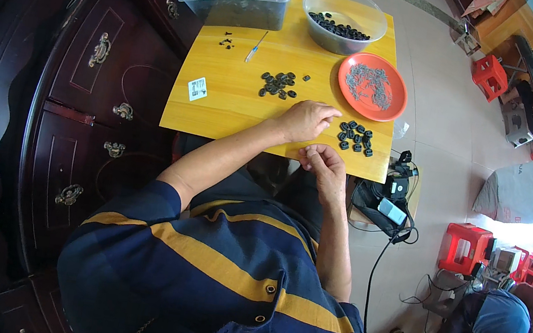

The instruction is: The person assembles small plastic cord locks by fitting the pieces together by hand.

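Note:
My left hand reaches across the yellow table, its fingers drawn together near the red plate of small grey metal pieces. Whatever it may pinch is too small to tell. Close by, at the table's front edge, my right hand is closed with thumb and forefinger pressed together; anything between them is hidden. A group of small black oval parts lies just right of my left hand. Another loose group of black parts lies farther back, left of that hand.
At the back stand a clear bin and a clear round tub, both holding black parts. A thin screwdriver-like tool and a white label lie on the table. Dark drawers stand left; cables and people are at right.

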Available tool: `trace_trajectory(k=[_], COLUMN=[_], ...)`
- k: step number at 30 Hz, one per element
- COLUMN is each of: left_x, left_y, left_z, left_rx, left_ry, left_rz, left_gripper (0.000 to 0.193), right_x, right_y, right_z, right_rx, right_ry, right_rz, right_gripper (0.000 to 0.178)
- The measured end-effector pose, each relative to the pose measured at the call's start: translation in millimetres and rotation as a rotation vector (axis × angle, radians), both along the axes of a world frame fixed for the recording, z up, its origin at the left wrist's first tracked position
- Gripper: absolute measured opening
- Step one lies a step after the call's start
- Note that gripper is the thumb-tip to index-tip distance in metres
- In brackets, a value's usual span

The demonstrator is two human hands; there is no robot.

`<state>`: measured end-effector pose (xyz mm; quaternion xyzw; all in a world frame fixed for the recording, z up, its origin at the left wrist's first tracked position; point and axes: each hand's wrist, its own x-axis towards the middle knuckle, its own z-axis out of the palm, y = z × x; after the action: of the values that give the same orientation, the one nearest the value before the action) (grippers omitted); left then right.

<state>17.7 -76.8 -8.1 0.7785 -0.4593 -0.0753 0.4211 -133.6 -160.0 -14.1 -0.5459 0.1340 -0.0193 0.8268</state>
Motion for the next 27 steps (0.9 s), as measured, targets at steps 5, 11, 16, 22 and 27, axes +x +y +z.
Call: trace_trajectory(k=[5, 11, 16, 22, 27], left_x=[22, 43, 44, 63, 88], left_y=[46, 71, 64, 43, 19], left_z=[5, 7, 6, 11, 3], left_rx=[0.062, 0.193, 0.221, 0.251, 0.354], left_ry=[-0.191, -0.282, -0.316, -0.298, -0.356], left_rz=[0.153, 0.313, 0.303, 0.335, 0.351], left_gripper=[0.021, 0.021, 0.021, 0.020, 0.016], right_x=[4, 21, 27, 30, 33], right_y=[-1, 6, 9, 9, 9], right_z=[4, 6, 3, 3, 6], right_rx=[-0.032, -0.066, -0.085, -0.095, -0.079], right_ry=[0.004, -0.016, 0.007, 0.027, 0.009], right_rz=[-0.020, 0.045, 0.060, 0.042, 0.022], right_gripper=[0.013, 0.014, 0.013, 0.014, 0.013])
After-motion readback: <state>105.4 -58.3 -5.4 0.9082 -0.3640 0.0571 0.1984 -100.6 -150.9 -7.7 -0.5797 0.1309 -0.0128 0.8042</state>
